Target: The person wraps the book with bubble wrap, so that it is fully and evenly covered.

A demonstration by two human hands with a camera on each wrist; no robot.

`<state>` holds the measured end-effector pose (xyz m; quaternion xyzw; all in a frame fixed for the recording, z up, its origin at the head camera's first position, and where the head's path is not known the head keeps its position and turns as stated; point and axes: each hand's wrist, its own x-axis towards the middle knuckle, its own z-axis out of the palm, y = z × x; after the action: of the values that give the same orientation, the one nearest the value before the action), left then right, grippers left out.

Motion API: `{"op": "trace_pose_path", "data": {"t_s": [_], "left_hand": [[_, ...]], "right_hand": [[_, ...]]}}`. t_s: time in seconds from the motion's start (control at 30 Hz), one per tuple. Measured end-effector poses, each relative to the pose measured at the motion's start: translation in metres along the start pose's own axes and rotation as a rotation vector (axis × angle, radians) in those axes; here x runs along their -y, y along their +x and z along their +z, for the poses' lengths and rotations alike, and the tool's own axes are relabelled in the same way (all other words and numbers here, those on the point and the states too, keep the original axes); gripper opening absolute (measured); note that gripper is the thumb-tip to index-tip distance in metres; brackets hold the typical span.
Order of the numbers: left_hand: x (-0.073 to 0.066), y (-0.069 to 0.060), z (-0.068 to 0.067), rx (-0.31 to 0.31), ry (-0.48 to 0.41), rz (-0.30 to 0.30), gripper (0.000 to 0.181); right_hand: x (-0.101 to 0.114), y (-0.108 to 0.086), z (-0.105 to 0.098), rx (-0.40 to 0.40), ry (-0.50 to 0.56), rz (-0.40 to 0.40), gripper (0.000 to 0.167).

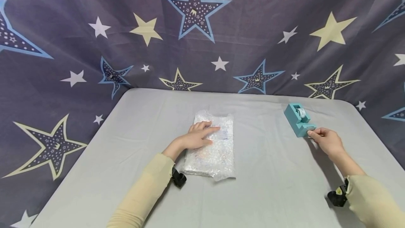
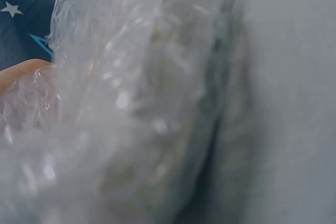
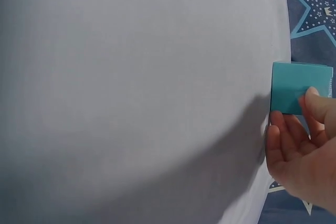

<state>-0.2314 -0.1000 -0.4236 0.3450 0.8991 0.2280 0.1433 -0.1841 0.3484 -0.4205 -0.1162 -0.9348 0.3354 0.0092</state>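
My left hand (image 1: 198, 137) lies with spread fingers on a flat package wrapped in clear bubble wrap (image 1: 218, 163). Faint coloured print shows through the wrap, but I cannot tell what is inside. In the left wrist view the crinkled bubble wrap (image 2: 121, 98) fills much of the picture, blurred. Over at the right, my right hand (image 1: 329, 143) pinches the near front end of a teal tape dispenser (image 1: 294, 120) with thumb and forefinger. A roll of clear tape (image 1: 301, 113) sits in it. The right wrist view shows the dispenser's flat teal end (image 3: 291, 85); whether a strip of tape is between the fingertips is hidden.
A pale grey cloth (image 1: 262, 185) covers the table, with rounded far corners. Behind and beside it hangs a dark curtain (image 1: 234, 20) patterned with stars. Black wrist cameras (image 1: 179, 178) are strapped at both cuffs.
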Motion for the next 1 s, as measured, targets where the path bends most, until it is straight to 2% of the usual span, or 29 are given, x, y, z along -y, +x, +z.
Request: {"op": "trace_pose_path", "data": {"t_s": [0.23,0.47,0.9,1.0], "left_hand": [[0.0006,-0.0008,-0.0009,-0.003,0.009,0.0,0.056],[0.0007,-0.0011,-0.0008,0.004,0.015,-0.004,0.056],[0.0012,0.0004,-0.0003,0.008,0.02,-0.006,0.056],[0.0002,0.0001,-0.0001,0.01,0.016,-0.007,0.056]], "right_hand": [[0.0006,0.0015,0.0008,-0.045,-0.064,-0.068,0.032],[0.0012,0.0011,0.0002,-0.056,-0.095,-0.12,0.026],[0.0008,-0.0013,-0.0017,-0.045,-0.08,-0.116,0.024],[-0.002,-0.003,-0.0009,-0.049,-0.068,-0.094,0.023]]}}
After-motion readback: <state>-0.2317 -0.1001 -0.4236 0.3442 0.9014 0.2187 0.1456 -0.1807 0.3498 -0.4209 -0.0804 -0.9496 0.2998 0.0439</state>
